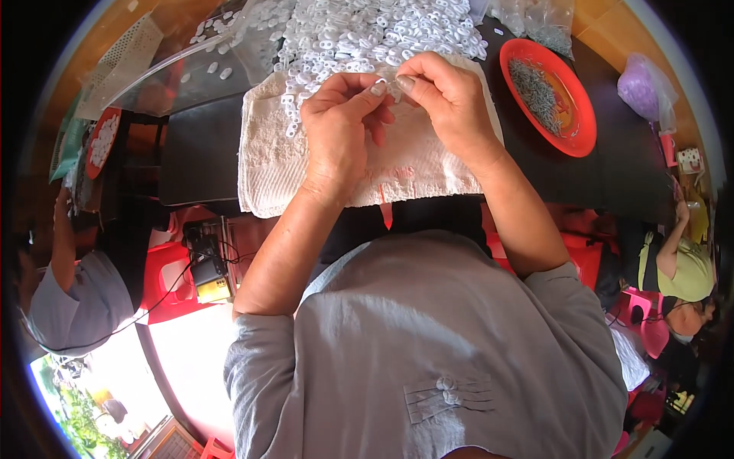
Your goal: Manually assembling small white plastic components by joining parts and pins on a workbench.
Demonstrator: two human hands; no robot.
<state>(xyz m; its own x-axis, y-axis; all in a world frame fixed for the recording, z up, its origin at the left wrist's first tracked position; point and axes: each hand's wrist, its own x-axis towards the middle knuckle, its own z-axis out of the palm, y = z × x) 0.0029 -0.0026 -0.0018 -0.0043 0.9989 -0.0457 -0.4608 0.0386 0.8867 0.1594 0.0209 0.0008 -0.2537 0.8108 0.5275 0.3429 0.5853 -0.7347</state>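
My left hand (336,126) pinches a small white plastic piece (381,82) between thumb and forefinger. Close beside it, my right hand (455,111) is closed in a pinch at the same piece; whatever lies between its fingertips is too small to make out. Both hands are over a cream towel (275,168) on the dark table. Just beyond them spreads a big heap of small white oval plastic pieces (344,38), each with holes. Several pieces have strayed onto the towel's left part, near my left wrist.
At the right stands a red oval plate (579,115) with thin grey metal pins (535,96). Clear bags (547,27) lie behind it; a purple bag (638,86) is farther right. A clear plastic sheet (176,80) is at the left. Other people sit at both sides.
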